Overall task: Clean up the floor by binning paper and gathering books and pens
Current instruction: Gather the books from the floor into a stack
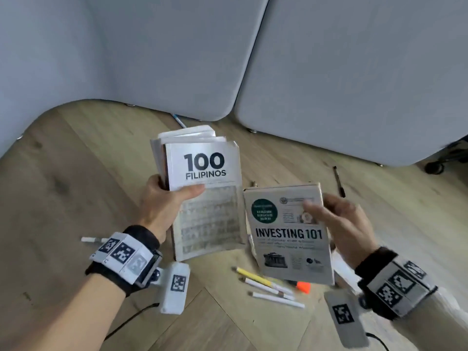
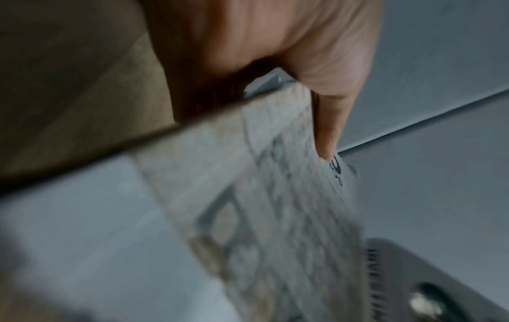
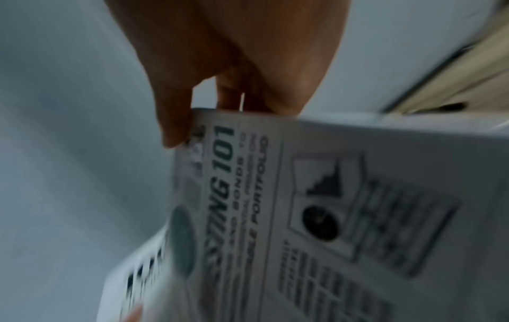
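My left hand grips a stack of books above the floor, the top one a white book titled "100 Filipinos", thumb pressed on its cover. My right hand holds a grey book, "Investing 101", by its right edge, thumb on the cover. Below them on the wooden floor lie several pens: a yellow one, white ones and an orange-capped marker. A black pen lies further back on the right. A white pen sits by my left wrist.
Grey padded panels stand along the back of the wooden floor. A blue-and-white pen lies at their foot. A dark wheeled base shows at the far right. A white slotted basket appears in the right wrist view.
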`<action>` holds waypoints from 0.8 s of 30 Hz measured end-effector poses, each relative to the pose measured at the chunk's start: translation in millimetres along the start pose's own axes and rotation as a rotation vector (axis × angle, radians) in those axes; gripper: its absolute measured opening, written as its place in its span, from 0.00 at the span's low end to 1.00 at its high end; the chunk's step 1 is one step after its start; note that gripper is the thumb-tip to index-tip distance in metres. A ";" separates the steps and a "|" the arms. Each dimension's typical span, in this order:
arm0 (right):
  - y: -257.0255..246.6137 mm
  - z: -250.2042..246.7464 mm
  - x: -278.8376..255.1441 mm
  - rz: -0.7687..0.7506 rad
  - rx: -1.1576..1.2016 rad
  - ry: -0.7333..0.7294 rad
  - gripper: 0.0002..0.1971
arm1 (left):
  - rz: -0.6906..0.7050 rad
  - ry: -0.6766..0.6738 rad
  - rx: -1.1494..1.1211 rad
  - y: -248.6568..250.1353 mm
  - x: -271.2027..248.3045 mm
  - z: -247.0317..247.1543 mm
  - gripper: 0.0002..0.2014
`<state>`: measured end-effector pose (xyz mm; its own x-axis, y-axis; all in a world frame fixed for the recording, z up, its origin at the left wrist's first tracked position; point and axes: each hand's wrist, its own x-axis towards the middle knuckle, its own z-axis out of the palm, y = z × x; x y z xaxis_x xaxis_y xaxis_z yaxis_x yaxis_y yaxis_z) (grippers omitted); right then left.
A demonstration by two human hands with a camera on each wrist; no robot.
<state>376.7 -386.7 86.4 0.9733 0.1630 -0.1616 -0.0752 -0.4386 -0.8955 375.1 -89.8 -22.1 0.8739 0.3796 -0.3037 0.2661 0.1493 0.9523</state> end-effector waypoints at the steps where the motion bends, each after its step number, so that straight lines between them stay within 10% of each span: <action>1: -3.9 -15.9 -3.3 -0.003 0.080 0.030 0.14 | -0.022 -0.043 -0.008 -0.6 -5.8 6.6 0.31; 7: -6.3 -55.5 -6.1 0.095 0.468 0.063 0.21 | -0.111 -0.208 0.032 2.4 -51.8 53.4 0.30; 12: 32.4 3.4 -1.9 0.259 0.257 0.027 0.29 | -0.426 -0.625 -0.357 9.2 -94.7 91.7 0.34; 15: 52.6 10.7 -2.9 0.335 0.162 0.029 0.39 | -0.392 -0.668 -0.300 -4.6 -95.7 102.5 0.38; 21: 91.0 7.2 -17.5 0.430 0.113 0.013 0.29 | -0.443 -0.662 -0.192 -32.4 -96.8 111.2 0.22; 24: 126.8 -29.4 -9.9 0.456 -0.093 0.255 0.33 | -0.462 -0.639 -0.181 -36.2 -92.3 112.0 0.19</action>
<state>364.0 -469.9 -13.4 0.8691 -0.2770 -0.4098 -0.4946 -0.4931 -0.7157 330.4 -232.4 -25.2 0.7702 -0.3432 -0.5376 0.6347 0.3299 0.6988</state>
